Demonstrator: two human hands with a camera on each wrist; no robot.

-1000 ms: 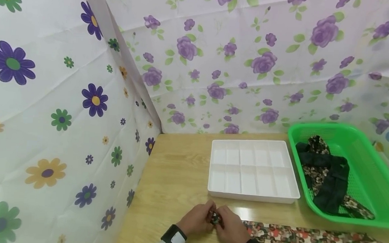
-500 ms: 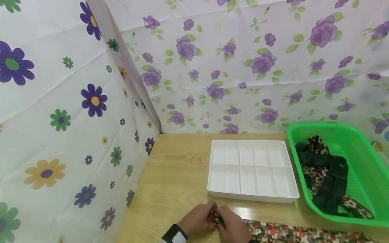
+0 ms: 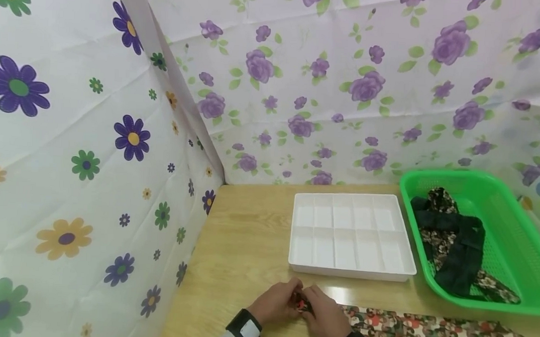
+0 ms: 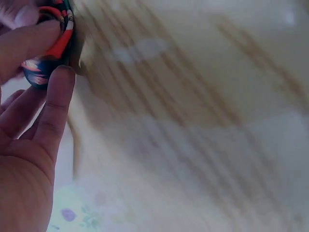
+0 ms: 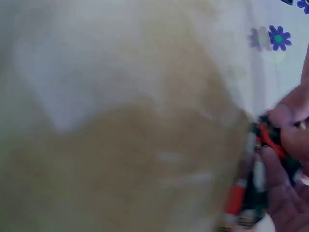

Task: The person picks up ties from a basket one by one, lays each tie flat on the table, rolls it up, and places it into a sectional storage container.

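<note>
A camouflage-patterned necktie [image 3: 426, 332] with red patches lies stretched across the table's front, its pointed end toward the right. Its other end is wound into a small roll [image 4: 41, 72], partly hidden by fingers. My left hand [image 3: 274, 304] pinches this roll between thumb and fingers. From the opposite side my right hand [image 3: 328, 318] grips the roll too, where the flat length of tie runs out to the right. In the right wrist view the strip of tie [image 5: 244, 203] hangs down from the pinching fingers.
Behind the hands stands a white divided tray [image 3: 351, 275] with several compartments. To its right, a green plastic basket [image 3: 511, 239] holds dark and floral-patterned fabric strips [image 3: 463, 252]. Flowered sheets [image 3: 300, 89] hang at the back and left of the wooden table [image 3: 240, 227].
The pointed end of the necktie has slid a little to the left toward the hands. Fingers have shifted slightly around the roll; both hands stay in nearly the same place.
</note>
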